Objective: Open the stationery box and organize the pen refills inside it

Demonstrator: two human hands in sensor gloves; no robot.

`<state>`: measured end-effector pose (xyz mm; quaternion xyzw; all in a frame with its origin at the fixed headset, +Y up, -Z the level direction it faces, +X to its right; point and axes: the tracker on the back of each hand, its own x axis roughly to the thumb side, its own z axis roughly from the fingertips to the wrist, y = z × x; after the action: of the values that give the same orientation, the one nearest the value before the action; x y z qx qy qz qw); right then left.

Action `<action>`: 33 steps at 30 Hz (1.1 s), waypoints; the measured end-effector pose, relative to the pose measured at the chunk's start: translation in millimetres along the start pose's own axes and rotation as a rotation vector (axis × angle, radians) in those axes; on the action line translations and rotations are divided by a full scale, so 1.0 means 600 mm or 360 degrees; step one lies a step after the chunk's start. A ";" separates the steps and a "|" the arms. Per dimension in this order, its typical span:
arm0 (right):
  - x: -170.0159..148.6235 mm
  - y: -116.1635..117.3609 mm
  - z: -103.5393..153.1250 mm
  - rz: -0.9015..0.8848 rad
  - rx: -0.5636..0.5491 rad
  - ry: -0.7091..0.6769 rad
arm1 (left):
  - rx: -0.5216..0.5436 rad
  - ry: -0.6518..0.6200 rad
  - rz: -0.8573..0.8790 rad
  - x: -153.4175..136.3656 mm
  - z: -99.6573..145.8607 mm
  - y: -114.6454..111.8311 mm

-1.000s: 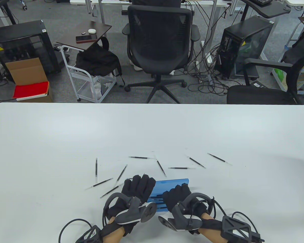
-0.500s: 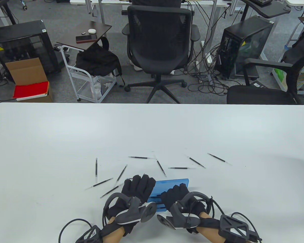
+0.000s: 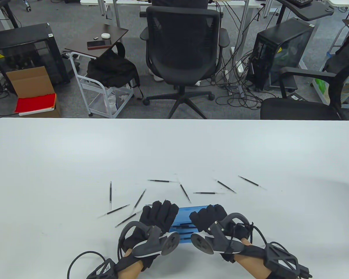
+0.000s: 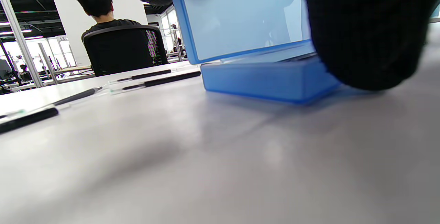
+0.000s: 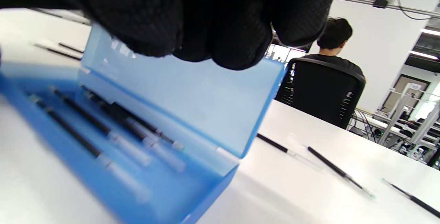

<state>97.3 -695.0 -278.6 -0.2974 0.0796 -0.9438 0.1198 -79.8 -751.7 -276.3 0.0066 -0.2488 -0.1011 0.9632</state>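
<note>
A translucent blue stationery box (image 3: pixel 182 217) lies near the table's front edge with its lid (image 5: pixel 192 96) raised. Several black pen refills (image 5: pixel 103 124) lie inside the tray. My left hand (image 3: pixel 160 213) holds the box's left end, with fingers over the lid's top and the thumb (image 4: pixel 361 38) against the near side. My right hand (image 3: pixel 208 216) has its curled fingers (image 5: pixel 213 21) hooked on the lid's upper edge at the right. Several loose refills lie scattered beyond the box, among them one (image 3: pixel 110 194) at the left and one (image 3: pixel 251 182) at the right.
More refills (image 4: pixel 154 79) lie just left of the box, close to my left hand. Another refill (image 3: pixel 185 193) lies straight beyond the lid. The white table (image 3: pixel 174 151) runs far back, with office chairs (image 3: pixel 183 46) and computer cases behind it.
My right hand has moved forward and a little right, from the box's near side up to the lid's top edge. The left hand and the box have stayed put.
</note>
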 end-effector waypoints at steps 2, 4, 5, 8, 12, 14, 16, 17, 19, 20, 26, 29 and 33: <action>-0.023 -0.010 -0.006 -0.0027 -0.0027 0.0078 | 0.0000 0.0001 -0.0002 0.000 0.000 0.000; -0.045 -0.015 -0.014 -0.0059 -0.0025 0.0149 | 0.0001 0.0001 -0.0004 0.000 0.000 0.000; -0.058 -0.015 -0.020 -0.0088 -0.0016 0.0196 | 0.0001 0.0002 -0.0004 0.000 0.000 0.000; -0.096 -0.005 -0.040 -0.0186 0.0057 0.0349 | 0.0002 0.0003 -0.0007 0.000 0.000 0.000; -0.130 0.022 -0.062 -0.0227 0.0131 0.0488 | 0.0002 0.0003 -0.0008 0.000 0.001 0.000; -0.144 0.037 -0.072 -0.0204 0.0165 0.0549 | 0.0002 0.0003 -0.0008 0.000 0.001 0.000; -0.157 0.057 -0.082 -0.0156 0.0218 0.0606 | 0.0002 0.0001 -0.0005 0.000 0.001 0.000; -0.162 0.064 -0.086 -0.0135 0.0244 0.0623 | 0.0002 0.0001 -0.0004 0.000 0.001 0.000; -0.172 0.085 -0.094 -0.0089 0.0308 0.0665 | 0.0001 0.0000 -0.0003 0.000 0.001 0.000; -0.175 0.092 -0.097 -0.0081 0.0334 0.0677 | 0.0001 -0.0001 -0.0004 0.000 0.001 0.000; -0.189 0.131 -0.117 -0.0008 0.0466 0.0751 | 0.0002 -0.0002 -0.0005 0.000 0.001 0.000; -0.191 0.141 -0.125 -0.0010 0.0498 0.0784 | 0.0001 -0.0002 -0.0001 0.000 0.001 0.000; -0.189 0.155 -0.137 0.0051 0.0535 0.0798 | 0.0001 -0.0002 0.0000 0.000 0.001 0.000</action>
<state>156.3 -746.7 -427.5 -0.0299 -0.0459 -0.9858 0.1589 -80.1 -751.4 -276.0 0.0069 -0.2495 -0.1011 0.9631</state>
